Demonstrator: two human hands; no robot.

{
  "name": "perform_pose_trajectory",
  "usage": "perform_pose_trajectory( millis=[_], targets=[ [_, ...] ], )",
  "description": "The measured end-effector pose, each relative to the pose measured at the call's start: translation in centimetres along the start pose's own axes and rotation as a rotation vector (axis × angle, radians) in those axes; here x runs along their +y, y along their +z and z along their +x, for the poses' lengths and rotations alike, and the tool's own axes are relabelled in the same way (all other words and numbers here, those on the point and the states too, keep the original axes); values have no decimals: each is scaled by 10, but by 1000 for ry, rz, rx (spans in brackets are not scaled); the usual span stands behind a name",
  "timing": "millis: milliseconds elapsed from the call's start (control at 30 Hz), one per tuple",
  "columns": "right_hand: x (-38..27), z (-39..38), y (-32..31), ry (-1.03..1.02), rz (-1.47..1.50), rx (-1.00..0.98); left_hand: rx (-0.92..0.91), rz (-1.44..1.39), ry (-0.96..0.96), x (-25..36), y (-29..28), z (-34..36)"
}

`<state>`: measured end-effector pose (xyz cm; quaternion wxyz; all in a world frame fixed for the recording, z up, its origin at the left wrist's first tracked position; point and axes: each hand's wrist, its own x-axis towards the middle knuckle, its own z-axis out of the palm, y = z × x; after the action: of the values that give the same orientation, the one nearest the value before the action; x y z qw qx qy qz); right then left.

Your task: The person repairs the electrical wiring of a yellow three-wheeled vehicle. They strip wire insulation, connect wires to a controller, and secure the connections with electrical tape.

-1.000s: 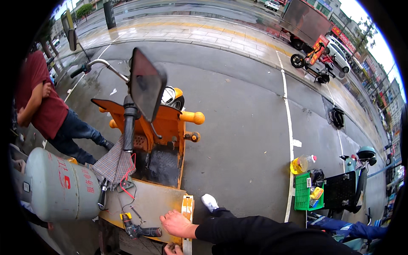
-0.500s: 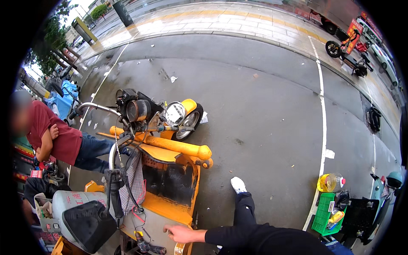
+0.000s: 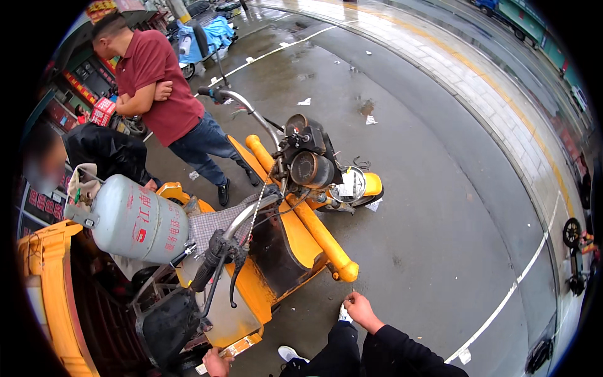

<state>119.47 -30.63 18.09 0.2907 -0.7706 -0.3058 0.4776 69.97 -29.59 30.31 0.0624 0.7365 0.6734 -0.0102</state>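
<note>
"Hands?"
"Two, bare. Left hand (image 3: 217,362): at the seat edge (image 3: 237,347) of the yellow tricycle (image 3: 298,235), fingers curled; hold cannot be told. Right hand (image 3: 361,309): fingers narrow, near the end of the yellow bar (image 3: 324,239); hold cannot be told."
"Tricycle?"
"One, on wet ground (image 3: 427,207), left of the right hand. Also: gas cylinder (image 3: 147,220), grey, tilted, just beside a checked cloth (image 3: 217,225); one red-shirted person (image 3: 160,94), arms folded, beyond."

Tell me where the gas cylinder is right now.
In the head view, the grey gas cylinder is on the left side, immediately left of the checked cloth, above and right of the orange cargo-bed wall.
</note>
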Motion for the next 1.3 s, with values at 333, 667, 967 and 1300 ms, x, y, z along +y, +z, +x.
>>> perform_pose_trajectory(
  millis=[333,667,967,1300],
  targets=[
    [-61,26,16,-48,245,-112,174,-187,-267,20,15,-8],
    [-100,-3,5,-23,128,14,208,-202,-369,-2,18,-16],
    [-95,-21,-57,33,107,300,154,-201,-361,14,16,-11],
    [-38,118,-127,65,83,452,-165,-116,-68,98,-12,76]
  ],
)
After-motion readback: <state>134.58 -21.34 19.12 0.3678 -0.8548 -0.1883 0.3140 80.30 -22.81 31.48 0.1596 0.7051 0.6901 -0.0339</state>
